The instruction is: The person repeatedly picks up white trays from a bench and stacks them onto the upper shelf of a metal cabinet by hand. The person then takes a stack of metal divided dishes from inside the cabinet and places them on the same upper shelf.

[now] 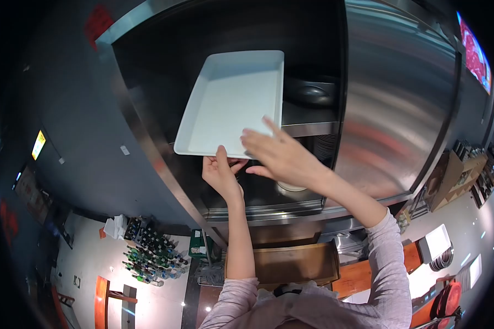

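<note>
A shallow white rectangular tray [230, 104] is held up in the mouth of a dark-lined steel cabinet [291, 130], its inside facing me. My left hand [222, 174] pinches the tray's near edge, thumb on the front and fingers underneath. My right hand [285, 158] is over the tray's near right corner with its fingers stretched out and apart. Whether its fingertips touch the tray I cannot tell. Below my right hand, a pale round dish [292, 187] is partly hidden on the lower shelf.
Dark round cookware [313, 92] sits on the upper shelf, right of the tray. Stacked plates [325, 147] stand below it. A steel sliding door [398, 104] covers the cabinet's right side. A wooden drawer or box [291, 262] is beneath. Many bottles [151, 252] stand on the floor, left.
</note>
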Demonstrator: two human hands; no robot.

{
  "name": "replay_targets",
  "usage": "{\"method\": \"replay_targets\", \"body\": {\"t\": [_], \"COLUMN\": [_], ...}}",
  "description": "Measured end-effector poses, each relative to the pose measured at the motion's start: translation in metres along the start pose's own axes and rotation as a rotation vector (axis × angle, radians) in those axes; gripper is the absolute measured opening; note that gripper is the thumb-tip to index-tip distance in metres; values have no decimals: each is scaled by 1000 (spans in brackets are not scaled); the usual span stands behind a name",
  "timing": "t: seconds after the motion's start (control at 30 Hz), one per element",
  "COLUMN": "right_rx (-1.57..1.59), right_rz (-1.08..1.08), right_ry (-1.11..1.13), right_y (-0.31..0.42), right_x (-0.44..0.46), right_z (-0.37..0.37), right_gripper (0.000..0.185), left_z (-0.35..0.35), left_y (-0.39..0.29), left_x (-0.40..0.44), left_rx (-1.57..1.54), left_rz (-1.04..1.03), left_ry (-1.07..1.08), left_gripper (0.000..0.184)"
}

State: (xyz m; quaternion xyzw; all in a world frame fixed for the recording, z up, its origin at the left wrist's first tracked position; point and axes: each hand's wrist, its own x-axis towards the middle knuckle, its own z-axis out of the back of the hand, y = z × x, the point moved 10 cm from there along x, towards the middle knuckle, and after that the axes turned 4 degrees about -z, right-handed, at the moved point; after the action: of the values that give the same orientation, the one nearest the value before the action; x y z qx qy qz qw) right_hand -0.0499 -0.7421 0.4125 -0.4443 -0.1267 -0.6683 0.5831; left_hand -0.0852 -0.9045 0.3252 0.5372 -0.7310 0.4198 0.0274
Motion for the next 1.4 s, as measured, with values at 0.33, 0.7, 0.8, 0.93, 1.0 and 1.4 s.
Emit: {"method": "replay_targets", "body": {"t": [0.33,0.7,0.8,0.93,1.0,1.4], "right_rx": [-89,87,57,20,-15,-414], "right_rz": [6,-157,-192,-252,-235,-364], "right_ry": [-195,-281,-263,-233,-267,-211], "right_y": [-19,-106,-123,-141,-145,-162], "right_x": [-7,25,34,48,46,41], "right_z": [13,25,32,20,8,-59], "right_gripper": [42,36,35,35,36,61], "left_z": [-49,-100,-119,-131,-133,-134], "left_y": [-8,-101,-81,-71,-60,-9], "left_x": [4,0,25,45,58,94], "left_rx": [-14,867,1048,1099,1129,1197], "left_rz": [-36,-1016,-1020,-1013,-996,-1000], "left_ry": [56,220,384,469,495,666], "left_gripper": [24,28,38,41,41,52]}}
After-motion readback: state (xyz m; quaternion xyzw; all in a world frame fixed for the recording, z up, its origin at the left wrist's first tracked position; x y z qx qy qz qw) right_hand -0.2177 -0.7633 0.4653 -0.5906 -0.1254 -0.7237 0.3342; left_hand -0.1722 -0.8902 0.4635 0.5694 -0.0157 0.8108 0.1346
